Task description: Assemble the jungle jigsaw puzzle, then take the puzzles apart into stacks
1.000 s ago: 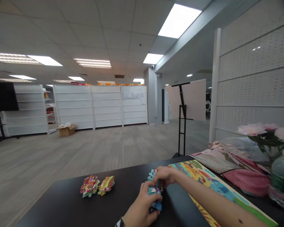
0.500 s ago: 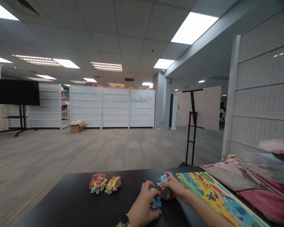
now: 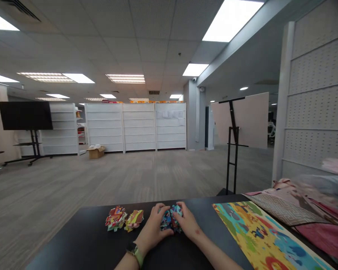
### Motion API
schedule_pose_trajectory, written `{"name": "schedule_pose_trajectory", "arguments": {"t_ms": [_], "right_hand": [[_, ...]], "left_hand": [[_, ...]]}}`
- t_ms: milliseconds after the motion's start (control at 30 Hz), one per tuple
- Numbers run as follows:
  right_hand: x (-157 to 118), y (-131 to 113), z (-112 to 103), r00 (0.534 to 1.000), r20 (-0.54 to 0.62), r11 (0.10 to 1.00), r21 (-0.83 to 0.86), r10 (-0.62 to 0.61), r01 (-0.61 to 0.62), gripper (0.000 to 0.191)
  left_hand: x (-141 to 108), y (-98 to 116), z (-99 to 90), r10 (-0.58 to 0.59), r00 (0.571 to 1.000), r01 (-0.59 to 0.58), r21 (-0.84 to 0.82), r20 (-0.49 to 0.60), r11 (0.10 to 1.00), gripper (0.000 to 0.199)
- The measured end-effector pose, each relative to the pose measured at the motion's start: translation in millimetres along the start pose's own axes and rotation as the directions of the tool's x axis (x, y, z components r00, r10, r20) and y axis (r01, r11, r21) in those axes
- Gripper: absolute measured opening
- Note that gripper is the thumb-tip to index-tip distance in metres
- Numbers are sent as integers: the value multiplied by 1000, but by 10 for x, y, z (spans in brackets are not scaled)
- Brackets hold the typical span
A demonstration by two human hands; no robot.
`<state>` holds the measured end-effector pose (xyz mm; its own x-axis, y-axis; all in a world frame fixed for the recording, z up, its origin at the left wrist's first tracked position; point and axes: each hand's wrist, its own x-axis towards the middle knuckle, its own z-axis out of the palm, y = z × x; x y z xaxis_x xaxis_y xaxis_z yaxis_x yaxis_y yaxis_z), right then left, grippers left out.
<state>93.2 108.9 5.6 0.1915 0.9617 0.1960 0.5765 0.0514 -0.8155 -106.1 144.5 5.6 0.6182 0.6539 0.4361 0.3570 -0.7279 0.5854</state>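
Observation:
Both my hands sit at the middle of the black table (image 3: 59, 251), cupped around a stack of blue-toned jigsaw puzzle pieces (image 3: 171, 219). My left hand (image 3: 153, 228), with a green-strapped watch on its wrist, presses the stack from the left. My right hand (image 3: 189, 222) holds its other side, and the fingers hide part of it. Just left of my left hand lie a red-and-white stack of puzzle pieces (image 3: 116, 218) and a yellow-and-red stack (image 3: 134, 220). To the right, apart from my right hand, lies a colourful assembled puzzle board (image 3: 259, 236).
Patterned pink fabric (image 3: 287, 210) lies beyond the board at the right. A black easel stand (image 3: 232, 150) stands past the far table edge. White shelving (image 3: 135, 127), a cardboard box (image 3: 96, 152) and a wall screen on a stand (image 3: 25, 116) line the carpeted room.
My hands have come together, and the two blue-toned clumps between them now form one stack. The view has turned left and levelled, with the board lower right and the flowers mostly out of frame.

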Motion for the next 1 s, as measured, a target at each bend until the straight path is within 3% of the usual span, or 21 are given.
{"name": "schedule_pose_trajectory", "arguments": {"t_ms": [100, 200, 500, 700, 833, 933, 1000], "right_hand": [[-3, 18, -13, 1000, 24, 998, -60, -2, 4, 53], [-23, 31, -38, 999, 39, 994, -108, -4, 8, 47], [-131, -3, -44, 994, 30, 989, -102, -104, 107, 51], [-196, -14, -38, 984, 14, 978, -107, -179, 179, 45], [-226, -52, -6, 982, -108, 977, -164, -158, 139, 40], [-200, -55, -207, 964, -228, 968, -237, -133, 77, 38], [-211, -2, -514, 959, -253, 956, -291, -124, 47, 36]], "left_hand": [[7, -34, -5, -16, 999, 17, 28, -28, 999, 61], [1, -47, -10, -10, 1000, 11, 35, -30, 999, 55], [-49, -17, 5, 48, 999, -48, 15, 1, 999, 90], [-20, -56, 67, 63, 998, -62, 31, -16, 998, 82], [-14, -84, 66, 73, 997, -72, 48, -16, 996, 69], [-12, -70, 35, 88, 996, -88, 56, -10, 995, 65], [-14, -48, 11, 92, 996, -91, 80, -10, 993, 65]]}}
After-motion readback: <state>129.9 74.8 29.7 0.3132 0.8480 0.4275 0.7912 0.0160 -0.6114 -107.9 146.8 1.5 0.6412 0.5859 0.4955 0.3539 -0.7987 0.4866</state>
